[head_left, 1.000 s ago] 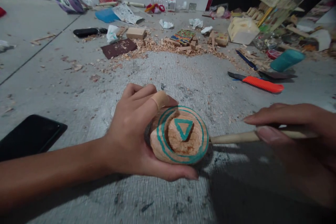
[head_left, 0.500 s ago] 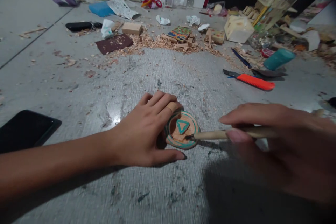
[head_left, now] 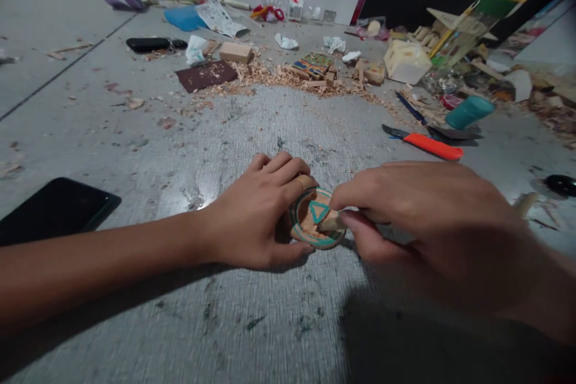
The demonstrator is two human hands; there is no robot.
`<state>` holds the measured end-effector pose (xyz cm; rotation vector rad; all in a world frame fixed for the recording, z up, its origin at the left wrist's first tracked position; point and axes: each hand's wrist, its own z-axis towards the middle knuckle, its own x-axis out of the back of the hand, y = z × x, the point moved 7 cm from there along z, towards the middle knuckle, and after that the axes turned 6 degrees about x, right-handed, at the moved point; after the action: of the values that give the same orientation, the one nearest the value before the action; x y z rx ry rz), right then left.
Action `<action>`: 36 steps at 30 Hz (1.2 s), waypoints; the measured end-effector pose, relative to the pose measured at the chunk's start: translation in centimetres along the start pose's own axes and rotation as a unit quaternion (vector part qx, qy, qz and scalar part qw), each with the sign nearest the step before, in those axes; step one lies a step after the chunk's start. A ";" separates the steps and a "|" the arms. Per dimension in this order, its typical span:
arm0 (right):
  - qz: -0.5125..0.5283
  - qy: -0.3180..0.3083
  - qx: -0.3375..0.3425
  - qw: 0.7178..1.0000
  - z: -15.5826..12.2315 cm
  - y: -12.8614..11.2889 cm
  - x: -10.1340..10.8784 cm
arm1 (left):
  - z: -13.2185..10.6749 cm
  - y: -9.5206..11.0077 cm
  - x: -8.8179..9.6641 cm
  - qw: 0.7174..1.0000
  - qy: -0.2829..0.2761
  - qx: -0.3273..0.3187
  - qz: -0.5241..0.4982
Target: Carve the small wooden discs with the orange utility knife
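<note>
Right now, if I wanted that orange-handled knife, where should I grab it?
Probably by the ribbed orange handle, coming from the right: the knife lies flat with its dark blade pointing left, so that side keeps fingers off the edge.

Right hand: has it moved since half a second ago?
Yes. The right hand, gripping the tool, slid left from the orange-handled knife up to the wooden disc.
</note>
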<state>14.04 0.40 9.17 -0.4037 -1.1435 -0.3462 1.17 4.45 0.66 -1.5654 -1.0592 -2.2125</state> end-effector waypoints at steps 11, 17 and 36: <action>0.011 -0.001 -0.026 1.000 0.6 0.5 0.1 | 0.1 0.1 0.1 1.000 0.001 -0.006 0.007; 0.004 -0.009 -0.016 1.000 0.5 0.4 0.1 | 0.1 0.0 0.0 1.000 0.002 -0.007 0.007; 0.112 -0.179 0.038 0.977 2.0 0.5 0.0 | 0.1 -0.3 0.0 1.000 0.007 -0.002 0.011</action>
<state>12.65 1.80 9.84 -0.5364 -1.4415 -0.0288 1.04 4.71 0.50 -1.5546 -1.0293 -2.2082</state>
